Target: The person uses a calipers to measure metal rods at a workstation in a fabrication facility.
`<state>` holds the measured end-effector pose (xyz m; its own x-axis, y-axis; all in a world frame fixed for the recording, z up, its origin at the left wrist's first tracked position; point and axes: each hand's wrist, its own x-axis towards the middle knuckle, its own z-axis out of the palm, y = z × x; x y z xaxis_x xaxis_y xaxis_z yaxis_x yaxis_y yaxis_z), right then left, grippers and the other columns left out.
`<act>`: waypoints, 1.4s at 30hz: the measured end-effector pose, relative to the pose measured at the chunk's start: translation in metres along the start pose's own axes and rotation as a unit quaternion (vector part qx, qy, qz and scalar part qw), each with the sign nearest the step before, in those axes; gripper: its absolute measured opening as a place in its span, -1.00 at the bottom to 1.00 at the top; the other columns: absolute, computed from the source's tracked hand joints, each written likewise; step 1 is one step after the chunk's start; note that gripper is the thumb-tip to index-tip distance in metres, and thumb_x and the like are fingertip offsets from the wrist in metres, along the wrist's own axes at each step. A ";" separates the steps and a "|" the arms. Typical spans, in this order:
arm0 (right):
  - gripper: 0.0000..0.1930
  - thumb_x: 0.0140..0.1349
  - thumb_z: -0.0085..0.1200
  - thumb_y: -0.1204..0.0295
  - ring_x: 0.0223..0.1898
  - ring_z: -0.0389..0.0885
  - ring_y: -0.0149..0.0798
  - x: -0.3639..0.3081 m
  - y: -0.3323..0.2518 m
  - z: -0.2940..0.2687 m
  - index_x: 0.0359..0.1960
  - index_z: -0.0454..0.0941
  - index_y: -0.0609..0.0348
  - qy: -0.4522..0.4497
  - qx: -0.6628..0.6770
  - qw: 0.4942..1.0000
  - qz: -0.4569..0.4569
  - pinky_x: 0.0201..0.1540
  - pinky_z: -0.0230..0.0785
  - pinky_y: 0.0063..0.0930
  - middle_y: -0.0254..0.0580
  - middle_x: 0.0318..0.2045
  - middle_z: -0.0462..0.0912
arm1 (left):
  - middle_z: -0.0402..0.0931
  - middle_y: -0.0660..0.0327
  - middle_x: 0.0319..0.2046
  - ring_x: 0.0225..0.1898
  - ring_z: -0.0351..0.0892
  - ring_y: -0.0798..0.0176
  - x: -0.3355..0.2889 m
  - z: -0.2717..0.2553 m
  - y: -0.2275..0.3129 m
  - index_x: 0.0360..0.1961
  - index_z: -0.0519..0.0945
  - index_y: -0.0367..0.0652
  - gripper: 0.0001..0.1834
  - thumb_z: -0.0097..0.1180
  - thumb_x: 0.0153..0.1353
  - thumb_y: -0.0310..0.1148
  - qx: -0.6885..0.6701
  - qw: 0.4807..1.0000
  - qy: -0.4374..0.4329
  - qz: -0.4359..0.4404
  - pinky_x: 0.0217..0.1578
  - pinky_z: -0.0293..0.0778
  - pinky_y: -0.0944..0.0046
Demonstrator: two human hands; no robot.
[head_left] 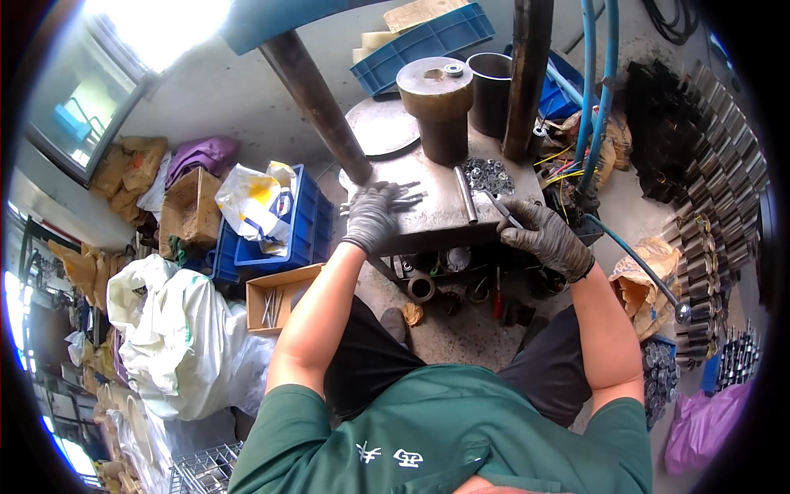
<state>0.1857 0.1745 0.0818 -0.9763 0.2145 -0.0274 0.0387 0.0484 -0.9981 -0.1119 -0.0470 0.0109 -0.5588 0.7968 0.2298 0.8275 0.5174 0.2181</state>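
My left hand (372,218), in a grey glove, is at the left of the metal press table (428,235). Its fingers curl over several thin metal rods (405,198) whose ends stick out to the right. At the table's right front edge, my gloved right hand (545,237) grips another slim metal rod (504,211), which points up and to the left. Between the hands a thicker metal bar (466,196) lies on the tabletop. Behind it is a heap of small metal rings (491,176). A heavy round-topped metal post (436,111) stands further back, with one small ring (453,71) on top.
Two press columns (317,107) (527,82) rise at the table's back. Blue crates (309,218) stand left, beside a cardboard box (271,305) holding rods. White sacks (177,337) lie nearer. Blue hoses (605,90) hang at right, near stacked metal parts (716,148).
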 end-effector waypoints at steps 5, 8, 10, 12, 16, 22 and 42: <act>-0.54 0.31 0.29 0.43 -0.14 0.52 -0.54 -0.006 -0.011 0.004 0.23 0.54 0.27 0.025 0.030 0.999 -0.004 0.03 0.41 -0.59 -0.48 -0.21 0.60 | 0.49 -0.13 0.19 0.33 0.36 -0.23 -0.030 0.010 0.027 0.38 0.43 -0.20 -0.05 0.44 -0.01 0.04 0.029 0.991 0.025 0.130 0.43 0.17 -0.20; -0.50 0.32 0.29 0.43 -0.15 0.54 -0.53 -0.005 -0.002 -0.002 0.27 0.52 0.27 0.035 0.030 0.999 0.010 0.02 0.44 -0.58 -0.47 -0.21 0.60 | 0.57 -0.01 0.10 0.22 0.48 -0.13 -0.033 0.011 0.029 0.33 0.48 -0.14 -0.06 0.50 -0.10 0.00 0.002 0.987 0.005 0.163 0.33 0.30 -0.14; -0.49 0.33 0.29 0.42 -0.17 0.55 -0.52 -0.003 0.003 -0.005 0.29 0.50 0.27 0.024 0.024 0.999 0.003 0.00 0.46 -0.57 -0.45 -0.22 0.61 | 0.66 0.09 -0.07 0.04 0.61 -0.07 -0.033 0.017 0.024 0.15 0.64 -0.01 -0.25 0.50 -0.18 -0.12 0.010 0.979 0.062 0.194 0.13 0.48 -0.09; -0.49 0.34 0.29 0.41 -0.18 0.56 -0.52 -0.004 0.010 -0.006 0.29 0.49 0.29 0.057 0.054 0.997 0.017 -0.02 0.47 -0.58 -0.43 -0.23 0.62 | 0.68 0.13 -0.15 -0.07 0.65 -0.07 -0.035 0.018 0.024 -0.02 0.71 0.00 -0.40 0.48 -0.22 -0.17 0.000 0.972 0.050 0.228 0.03 0.52 -0.08; -0.50 0.33 0.31 0.43 -0.20 0.56 -0.52 -0.006 0.005 -0.009 0.28 0.50 0.28 0.067 0.069 0.995 0.024 -0.04 0.48 -0.59 -0.43 -0.23 0.62 | 0.70 0.16 -0.22 -0.13 0.66 -0.06 -0.031 0.019 0.023 -0.17 0.72 0.00 -0.53 0.46 -0.21 -0.22 0.016 0.964 0.049 0.262 -0.03 0.54 -0.07; -0.57 0.33 0.30 0.46 -0.17 0.64 -0.47 -0.009 0.008 -0.008 0.21 0.54 0.26 0.083 0.089 0.992 0.024 -0.03 0.54 -0.55 -0.36 -0.17 0.68 | 0.58 0.31 -0.41 -0.43 0.57 0.46 0.003 0.020 0.016 -0.25 0.60 -0.20 -0.91 0.27 0.26 -0.53 -0.570 0.789 0.225 0.035 -0.40 0.50 0.50; -0.53 0.26 0.35 0.28 -0.35 0.61 -0.47 -0.024 0.048 -0.031 0.16 0.59 0.18 0.000 -0.071 0.992 0.102 -0.29 0.47 -0.53 -0.38 -0.26 0.67 | 0.53 0.29 -0.26 -0.27 0.58 0.35 0.053 0.073 -0.053 -0.05 0.50 -0.13 -0.76 0.16 0.32 -0.64 -0.766 0.566 0.285 -0.112 -0.12 0.60 0.26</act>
<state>0.2176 0.2023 0.0368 -0.9452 0.2341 -0.2277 0.2645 0.1402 -0.9541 -0.1814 -0.0095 -0.0579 -0.9279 0.3094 0.2080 -0.0409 -0.6390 0.7681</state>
